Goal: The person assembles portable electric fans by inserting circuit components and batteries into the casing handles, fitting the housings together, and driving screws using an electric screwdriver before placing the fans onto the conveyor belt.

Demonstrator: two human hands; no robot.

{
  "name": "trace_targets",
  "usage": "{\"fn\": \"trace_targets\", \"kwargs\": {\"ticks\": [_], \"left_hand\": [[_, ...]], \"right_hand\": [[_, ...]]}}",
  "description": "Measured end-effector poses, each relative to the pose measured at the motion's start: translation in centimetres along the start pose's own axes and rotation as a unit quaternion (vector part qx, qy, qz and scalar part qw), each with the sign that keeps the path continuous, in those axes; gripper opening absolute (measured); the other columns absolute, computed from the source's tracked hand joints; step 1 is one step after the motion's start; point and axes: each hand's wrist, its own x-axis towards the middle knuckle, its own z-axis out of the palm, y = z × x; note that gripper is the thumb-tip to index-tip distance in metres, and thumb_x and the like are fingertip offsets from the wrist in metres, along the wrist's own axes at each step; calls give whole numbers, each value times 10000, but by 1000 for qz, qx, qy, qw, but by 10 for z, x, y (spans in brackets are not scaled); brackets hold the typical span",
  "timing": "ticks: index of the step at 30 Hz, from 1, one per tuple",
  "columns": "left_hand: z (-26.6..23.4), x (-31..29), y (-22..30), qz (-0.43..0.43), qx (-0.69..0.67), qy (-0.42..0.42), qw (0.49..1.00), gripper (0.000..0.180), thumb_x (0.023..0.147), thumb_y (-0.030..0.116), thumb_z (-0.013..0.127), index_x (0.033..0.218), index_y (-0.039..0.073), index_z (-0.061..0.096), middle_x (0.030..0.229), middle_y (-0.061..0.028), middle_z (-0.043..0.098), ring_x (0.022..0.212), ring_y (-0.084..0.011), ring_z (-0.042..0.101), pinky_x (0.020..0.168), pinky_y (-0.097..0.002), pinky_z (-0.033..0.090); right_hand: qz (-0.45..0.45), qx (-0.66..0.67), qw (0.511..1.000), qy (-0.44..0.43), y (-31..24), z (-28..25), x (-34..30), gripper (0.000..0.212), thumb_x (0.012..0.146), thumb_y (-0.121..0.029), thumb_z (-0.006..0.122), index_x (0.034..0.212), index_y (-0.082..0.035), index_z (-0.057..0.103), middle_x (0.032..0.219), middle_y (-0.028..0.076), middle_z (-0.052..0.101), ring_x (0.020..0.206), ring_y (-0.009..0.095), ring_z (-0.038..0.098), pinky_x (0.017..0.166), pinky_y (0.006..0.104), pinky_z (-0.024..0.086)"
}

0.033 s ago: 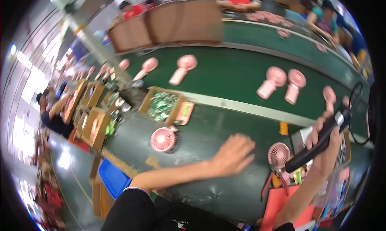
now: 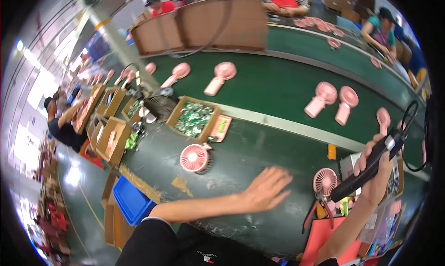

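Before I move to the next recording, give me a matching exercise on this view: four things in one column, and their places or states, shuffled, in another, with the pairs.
Things:
1. Black tool
2. Left hand
3. Blue tray
4. Cardboard box nearest the green belt

Places or states:
A. Filled with small green and silvery pieces
B. Beside the left forearm, near the black sleeve
C. Fingers apart, grasping nothing
D. Gripped in the right hand

Right pairs: 1-D, 2-C, 3-B, 4-A
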Motion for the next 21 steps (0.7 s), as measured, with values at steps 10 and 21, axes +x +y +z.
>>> {"fn": "trace_targets", "kwargs": {"ticks": [10, 21], "left_hand": [[-135, -161, -28, -152, 133, 110, 973, 441, 715, 51, 762, 1115, -24, 591, 1081, -181, 605, 1016, -363, 581, 864, -435, 485], [-144, -129, -91, -305, 209, 74, 926, 816, 700, 342, 805, 1324, -3, 409, 1312, -246, 423, 1174, -426, 435, 963, -497, 394]], "right_hand": [[175, -521, 829, -103, 27, 61, -29, 281, 779, -99, 658, 1009, 13, 543, 719, 46, 563, 528, 104, 536, 492, 270, 444], [94, -781, 617, -8, 16, -44, -137, 439, 714, -145, 757, 1055, 53, 564, 936, 258, 624, 886, 430, 603, 791, 465, 467]]}}
